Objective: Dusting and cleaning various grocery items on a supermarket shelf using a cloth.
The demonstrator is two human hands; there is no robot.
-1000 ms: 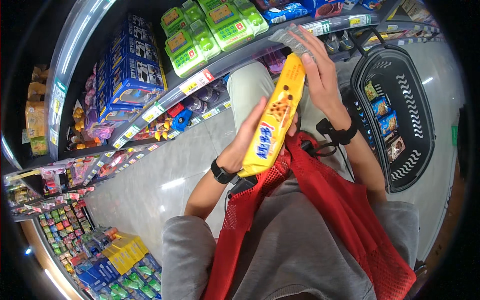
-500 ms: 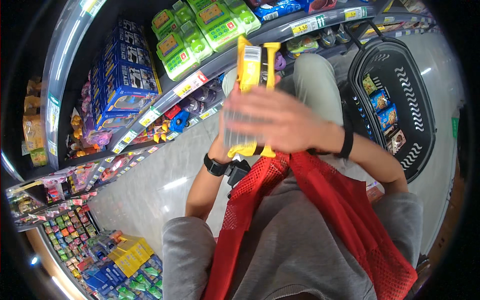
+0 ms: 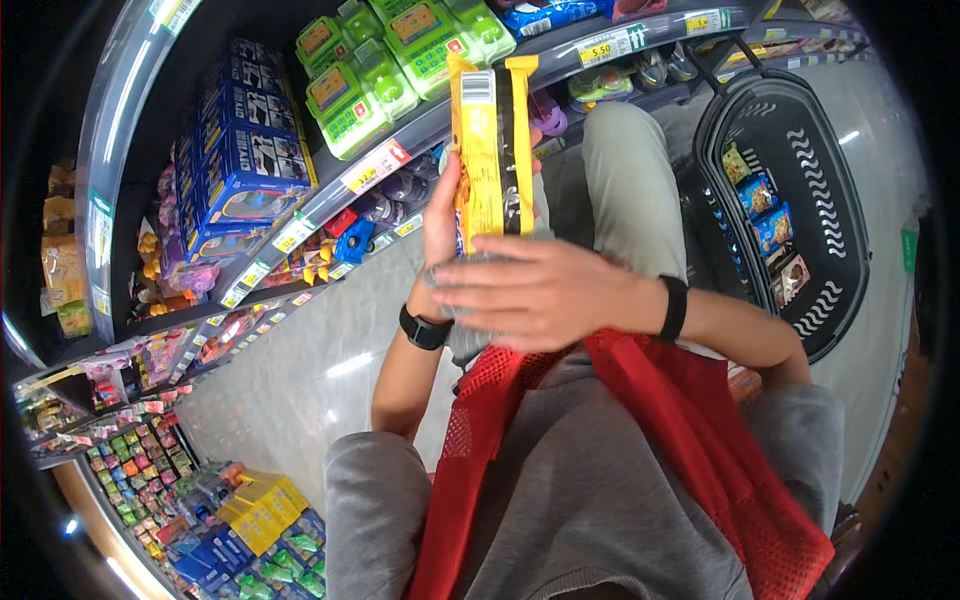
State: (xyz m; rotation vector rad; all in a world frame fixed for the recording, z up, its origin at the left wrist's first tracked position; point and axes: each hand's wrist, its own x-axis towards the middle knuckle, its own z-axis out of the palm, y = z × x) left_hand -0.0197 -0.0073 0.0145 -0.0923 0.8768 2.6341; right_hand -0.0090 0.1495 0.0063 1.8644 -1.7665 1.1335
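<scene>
1. Landmark: the basket [image 3: 850,230], black. Your places below are all taken from it.
2. Pack [image 3: 480,170], yellow with a dark strip: well to the left of the basket, apart from it, held up in front of you. Your trouser leg [image 3: 630,185] comes between the two.
3. Long axis of the pack: runs away from your body, roughly in line with the basket's length. Far end bare, barcode panel uppermost there; near end hidden under your right hand.
4. Left hand [image 3: 440,225]: curled part-way and closed around the pack. Thumb along the edge away from the basket; fingertips [image 3: 540,205] show past the edge facing it. Watch [image 3: 425,328] on that wrist.
5. Right hand [image 3: 545,295]: reaches in from the basket side, fingers together and almost straight, laid crosswise over the pack's near end. Slight blur. A grey cloth [image 3: 470,340], as it seems, shows around the fingers; you cannot tell from this view whether they grip it or only press it.
6. Key relation: your right hand crosses the pack nearly square to its long axis. Both hands are at the pack; the right arm is the nearer to the basket.
7. Surroundings: small packets [image 3: 772,232] inside the basket; shelf [image 3: 440,130] ahead and to the left of it, carrying green toys [image 3: 350,95] and blue boxes [image 3: 245,160].
</scene>
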